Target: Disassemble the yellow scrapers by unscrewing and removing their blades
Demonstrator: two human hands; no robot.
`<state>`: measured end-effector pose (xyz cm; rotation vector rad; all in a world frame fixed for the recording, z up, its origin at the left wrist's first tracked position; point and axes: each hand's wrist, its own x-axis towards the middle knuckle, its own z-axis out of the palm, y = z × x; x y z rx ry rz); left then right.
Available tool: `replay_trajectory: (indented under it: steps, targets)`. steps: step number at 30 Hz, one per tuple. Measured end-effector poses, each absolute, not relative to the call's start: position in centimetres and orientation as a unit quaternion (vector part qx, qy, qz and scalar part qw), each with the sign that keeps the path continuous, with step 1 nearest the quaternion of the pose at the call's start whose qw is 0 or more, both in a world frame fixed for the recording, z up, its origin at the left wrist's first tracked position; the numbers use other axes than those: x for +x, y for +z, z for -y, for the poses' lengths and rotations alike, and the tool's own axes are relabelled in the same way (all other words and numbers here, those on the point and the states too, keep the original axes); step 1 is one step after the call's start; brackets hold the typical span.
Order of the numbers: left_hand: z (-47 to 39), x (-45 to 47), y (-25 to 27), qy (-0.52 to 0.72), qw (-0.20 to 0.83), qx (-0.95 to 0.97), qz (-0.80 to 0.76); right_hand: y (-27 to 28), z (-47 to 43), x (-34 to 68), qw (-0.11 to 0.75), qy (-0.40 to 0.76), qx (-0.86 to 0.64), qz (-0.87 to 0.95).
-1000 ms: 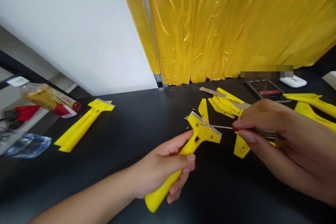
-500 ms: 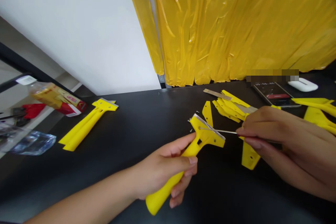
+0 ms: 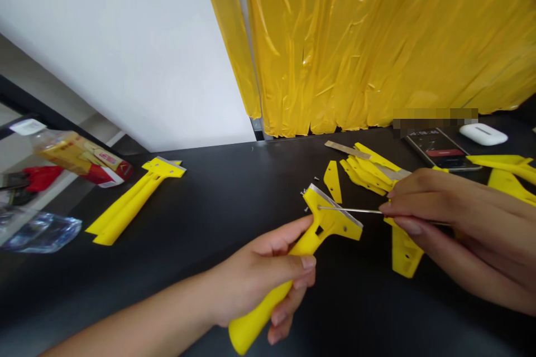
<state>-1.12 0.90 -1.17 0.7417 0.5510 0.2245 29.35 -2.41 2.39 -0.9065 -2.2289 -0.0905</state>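
My left hand (image 3: 272, 268) is wrapped round the handle of a yellow scraper (image 3: 330, 215), its wide head tilted up and a metal blade along the far edge. One screw shows at the right of the head. Between the thumb and fingers of my right hand (image 3: 444, 217) is a thin screwdriver (image 3: 355, 210); its tip meets the left side of the head, and its handle is hidden by my hand. Small loose screws (image 3: 305, 194) lie just beyond the head, beside a flat yellow plate (image 3: 333, 181).
Yellow plates (image 3: 364, 170) and metal blades (image 3: 343, 148) are piled at the back right, near a phone (image 3: 444, 149) and a white case (image 3: 483, 134). Other scrapers (image 3: 129, 201) lie at left, by a drink bottle (image 3: 84, 153). A yellow plastic sheet (image 3: 355, 39) hangs behind the black table.
The view has shifted slightly. Both hands keep their grips, and the screwdriver tip stays at the left side of the scraper's head.
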Motion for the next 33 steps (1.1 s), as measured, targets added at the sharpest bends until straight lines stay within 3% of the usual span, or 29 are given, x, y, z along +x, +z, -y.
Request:
replay_trajectory:
  steps: [33]
  targets:
    - [-0.7, -0.9, -1.2, 0.123, 0.886, 0.348, -0.281, 2.9, 3.1, 29.5, 0.361, -0.029, -0.343, 0.867]
